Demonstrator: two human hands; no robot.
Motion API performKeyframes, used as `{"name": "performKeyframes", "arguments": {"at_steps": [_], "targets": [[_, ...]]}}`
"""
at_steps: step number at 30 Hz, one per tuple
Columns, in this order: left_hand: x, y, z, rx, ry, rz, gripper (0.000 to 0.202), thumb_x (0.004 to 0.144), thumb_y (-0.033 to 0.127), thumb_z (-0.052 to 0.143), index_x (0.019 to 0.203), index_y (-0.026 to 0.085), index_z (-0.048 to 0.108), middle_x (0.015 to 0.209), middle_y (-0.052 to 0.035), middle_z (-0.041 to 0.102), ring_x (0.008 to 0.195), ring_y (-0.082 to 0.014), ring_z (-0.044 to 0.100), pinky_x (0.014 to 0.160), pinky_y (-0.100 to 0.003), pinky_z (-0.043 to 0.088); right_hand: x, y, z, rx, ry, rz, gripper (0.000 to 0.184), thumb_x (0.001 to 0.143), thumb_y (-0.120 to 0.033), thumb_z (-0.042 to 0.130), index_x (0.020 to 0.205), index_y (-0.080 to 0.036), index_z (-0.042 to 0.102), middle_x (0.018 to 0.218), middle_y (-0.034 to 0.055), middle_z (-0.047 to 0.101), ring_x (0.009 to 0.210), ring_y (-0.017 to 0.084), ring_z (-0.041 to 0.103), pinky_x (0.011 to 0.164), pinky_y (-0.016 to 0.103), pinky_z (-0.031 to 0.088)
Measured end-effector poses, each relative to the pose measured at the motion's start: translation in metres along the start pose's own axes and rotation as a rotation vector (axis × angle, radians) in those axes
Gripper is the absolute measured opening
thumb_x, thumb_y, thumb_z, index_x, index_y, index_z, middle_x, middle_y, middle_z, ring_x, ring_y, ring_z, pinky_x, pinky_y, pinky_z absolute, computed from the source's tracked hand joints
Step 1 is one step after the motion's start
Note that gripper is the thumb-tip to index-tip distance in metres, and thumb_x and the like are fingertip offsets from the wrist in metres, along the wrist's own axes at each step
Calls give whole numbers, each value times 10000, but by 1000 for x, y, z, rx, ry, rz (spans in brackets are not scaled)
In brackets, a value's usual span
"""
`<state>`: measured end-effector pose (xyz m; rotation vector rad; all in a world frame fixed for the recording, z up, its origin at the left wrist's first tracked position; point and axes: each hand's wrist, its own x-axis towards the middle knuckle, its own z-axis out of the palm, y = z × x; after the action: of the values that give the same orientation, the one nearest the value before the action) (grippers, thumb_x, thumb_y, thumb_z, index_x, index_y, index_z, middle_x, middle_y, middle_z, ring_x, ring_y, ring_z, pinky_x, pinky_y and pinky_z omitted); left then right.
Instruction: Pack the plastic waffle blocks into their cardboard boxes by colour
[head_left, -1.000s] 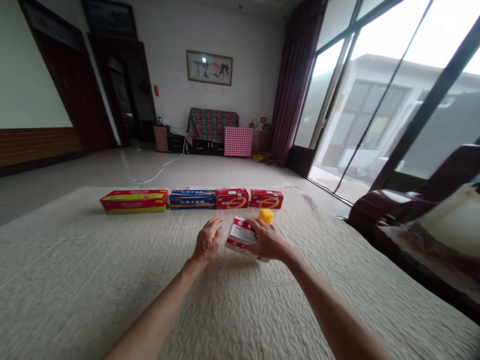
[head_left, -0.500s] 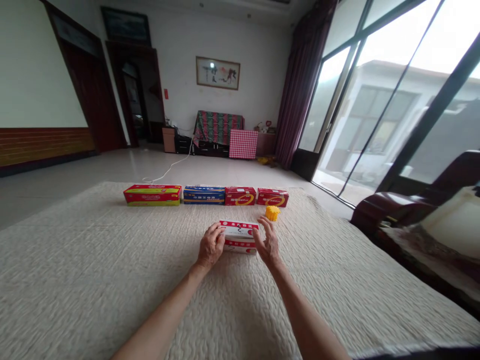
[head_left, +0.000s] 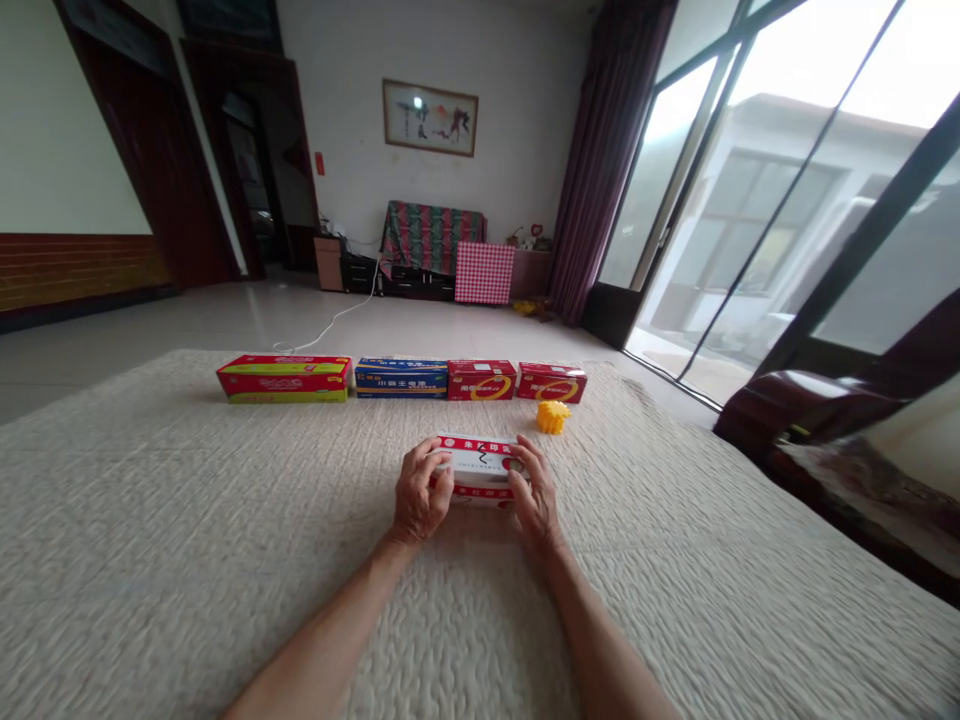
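Observation:
A red-and-white cardboard box (head_left: 474,464) with printed characters and a black squiggle on top lies in front of me on the quilted cover. My left hand (head_left: 420,494) is closed around its left end, thumb on the near side and fingers over the top. At the opposite end, my right hand (head_left: 535,494) grips in the same way. The fingers hide both ends of the box. Just beyond my right hand sits a small yellow ridged object (head_left: 553,417), untouched.
Farther off stand a red-and-green box (head_left: 285,380), a blue box (head_left: 401,380) and two red boxes, one in the middle (head_left: 481,381) and one at the right (head_left: 552,383), in a row. The beige quilted cover (head_left: 225,540) spreads underneath. A dark armchair (head_left: 787,410) borders the right side.
My right hand has closed from a spread pose onto the right end of the box. Less of the box's front face shows now. The view has tilted downward and closer to the row.

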<state>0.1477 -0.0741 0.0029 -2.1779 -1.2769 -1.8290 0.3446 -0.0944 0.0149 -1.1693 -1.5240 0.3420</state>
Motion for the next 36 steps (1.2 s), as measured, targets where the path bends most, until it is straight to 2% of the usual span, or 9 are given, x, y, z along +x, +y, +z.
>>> {"name": "performKeyframes", "arguments": {"at_steps": [7, 12, 21, 25, 36], "targets": [[3, 3, -5, -78, -69, 28, 229, 837, 184, 472, 1014, 189, 617, 1239, -102, 602, 1195, -251, 527, 1032, -444, 440, 7, -2, -11, 43, -219, 86, 614, 683, -198, 479, 1296, -218, 513, 1562, 91, 278, 1436, 276, 275, 1119, 461, 339], [4, 3, -6, -144, -150, -1, 343, 797, 159, 461, 1109, 176, 603, 1358, -122, 527, 1290, -264, 461, 1093, -473, 395, 10, -9, -17, 34, -317, 136, 712, 665, -164, 478, 1369, -265, 457, 1611, 51, 171, 1476, 261, 172, 1116, 486, 334], [5, -3, -4, -269, -279, -130, 503, 738, 119, 441, 1220, 186, 567, 1481, -116, 414, 1386, -259, 377, 1137, -471, 353, 12, -3, -12, 72, -229, 176, 683, 667, -155, 479, 1341, -265, 493, 1592, 48, 255, 1475, 277, 185, 1143, 523, 278], [5, -5, -1, -298, -267, -161, 530, 721, 115, 437, 1232, 189, 557, 1483, -109, 413, 1394, -265, 369, 1146, -491, 334, 13, 2, -11, 93, -194, 192, 640, 672, -167, 491, 1307, -247, 520, 1578, 57, 289, 1467, 284, 213, 1150, 514, 276], [7, -5, -1, -301, -226, -189, 559, 677, 109, 447, 1213, 192, 583, 1436, -100, 474, 1364, -274, 414, 1131, -478, 365, 9, 0, -9, 75, -153, 90, 521, 708, -217, 504, 1224, -247, 566, 1544, 70, 355, 1436, 303, 288, 1141, 530, 284]]}}
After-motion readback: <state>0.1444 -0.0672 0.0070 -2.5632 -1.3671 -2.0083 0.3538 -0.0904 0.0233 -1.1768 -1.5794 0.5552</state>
